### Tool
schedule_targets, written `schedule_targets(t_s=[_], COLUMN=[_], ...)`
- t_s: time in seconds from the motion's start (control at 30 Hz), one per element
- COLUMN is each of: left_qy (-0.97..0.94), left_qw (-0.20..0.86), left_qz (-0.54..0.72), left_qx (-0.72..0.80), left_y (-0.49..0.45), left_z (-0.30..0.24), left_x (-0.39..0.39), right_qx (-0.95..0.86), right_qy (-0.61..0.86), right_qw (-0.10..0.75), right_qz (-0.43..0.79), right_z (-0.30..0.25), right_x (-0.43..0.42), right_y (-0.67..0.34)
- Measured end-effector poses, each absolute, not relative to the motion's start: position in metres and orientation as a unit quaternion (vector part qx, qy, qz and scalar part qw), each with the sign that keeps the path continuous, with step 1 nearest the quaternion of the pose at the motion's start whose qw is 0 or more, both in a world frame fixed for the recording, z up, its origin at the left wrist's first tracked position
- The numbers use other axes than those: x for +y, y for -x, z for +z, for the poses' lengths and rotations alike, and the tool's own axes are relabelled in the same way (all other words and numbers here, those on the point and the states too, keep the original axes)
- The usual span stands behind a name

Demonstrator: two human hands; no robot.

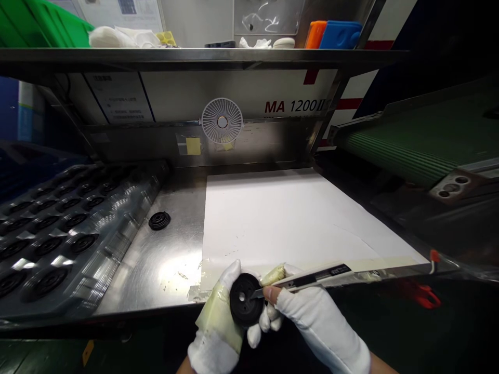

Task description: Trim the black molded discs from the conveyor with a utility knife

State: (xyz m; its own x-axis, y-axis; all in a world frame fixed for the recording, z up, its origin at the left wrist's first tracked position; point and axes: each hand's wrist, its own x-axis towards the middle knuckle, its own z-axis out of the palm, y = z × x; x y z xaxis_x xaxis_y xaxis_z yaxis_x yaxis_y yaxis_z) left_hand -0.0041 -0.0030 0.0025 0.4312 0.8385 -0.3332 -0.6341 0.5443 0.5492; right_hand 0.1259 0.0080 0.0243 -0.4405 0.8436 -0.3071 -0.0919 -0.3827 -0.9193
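Observation:
My left hand (219,322), in a white glove with yellowish tape wrapped over it, grips a round black part (245,310) with a hole at its centre. The part's face is turned up toward me. My right hand (317,317), gloved in white with the thumb tip bare, is closed around a utility knife (312,277) with a white and black handle. Its blade reaches over the face of the black part, close to the hole. A second black round part (159,221) lies on the metal tabletop to the left, apart from both hands.
Stacked clear trays (113,228) of similar black parts stand at left. White paper (273,218) covers the table's middle, taped along its front edge. A small fan (222,121) hangs under the shelf (195,58). A green conveyor (401,150) runs at right.

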Motion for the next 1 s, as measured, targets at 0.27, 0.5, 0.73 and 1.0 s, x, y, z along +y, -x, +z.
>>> schedule_targets(t_s=[0.27,0.5,0.73,1.0], left_qy=[-0.156,-0.177,-0.162,-0.16], left_qw=[0.83,0.819,0.832,0.764], left_qz=[0.464,0.465,0.453,0.54], left_qx=[0.267,0.285,0.275,0.315], left_y=[0.004,0.005,0.005,0.016], left_z=[-0.001,0.001,0.005,0.027], left_x=[0.0,-0.003,-0.002,-0.01], right_qx=[-0.399,-0.419,-0.389,-0.4], right_qy=[0.395,0.429,0.382,0.408], right_qw=[0.384,0.341,0.36,0.511], right_qz=[0.733,0.724,0.757,0.642], right_z=[0.023,0.03,0.025,0.032], right_x=[-0.001,0.003,0.001,0.011], right_y=[-0.123,-0.124,-0.124,-0.138])
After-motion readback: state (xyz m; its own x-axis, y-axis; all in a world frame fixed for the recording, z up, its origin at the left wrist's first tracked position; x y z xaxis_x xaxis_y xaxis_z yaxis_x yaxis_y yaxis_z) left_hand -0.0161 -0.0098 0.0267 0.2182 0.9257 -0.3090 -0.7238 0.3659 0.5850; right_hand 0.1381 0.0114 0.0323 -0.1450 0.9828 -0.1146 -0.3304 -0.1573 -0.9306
